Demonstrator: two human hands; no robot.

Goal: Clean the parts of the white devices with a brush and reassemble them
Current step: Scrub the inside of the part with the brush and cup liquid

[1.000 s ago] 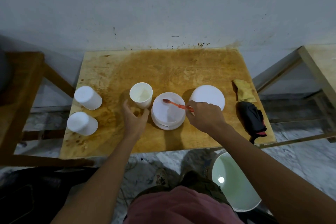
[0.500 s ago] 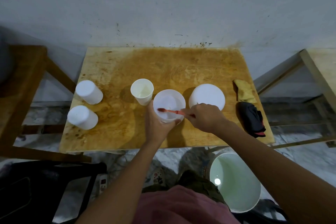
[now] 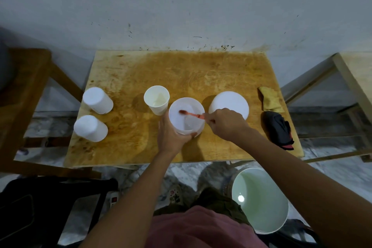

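White round part (image 3: 186, 125) at frame centre, open side up, seemingly lifted off wooden table (image 3: 181, 70). Red toothbrush (image 3: 191, 114) bristles inside, left of middle. Left hand (image 3: 171, 137) wraps wall from below; right hand (image 3: 226, 125) pinches brush handle. Best: short strokes along inner wall, left turning part, clear of paper cup (image 3: 156, 102) just beside

No text, label, brand, number or sign legible anywhere. Plain and unmarked as far as visible: white bowl (image 3: 187, 125), brush (image 3: 192, 115), bucket (image 3: 269, 227).
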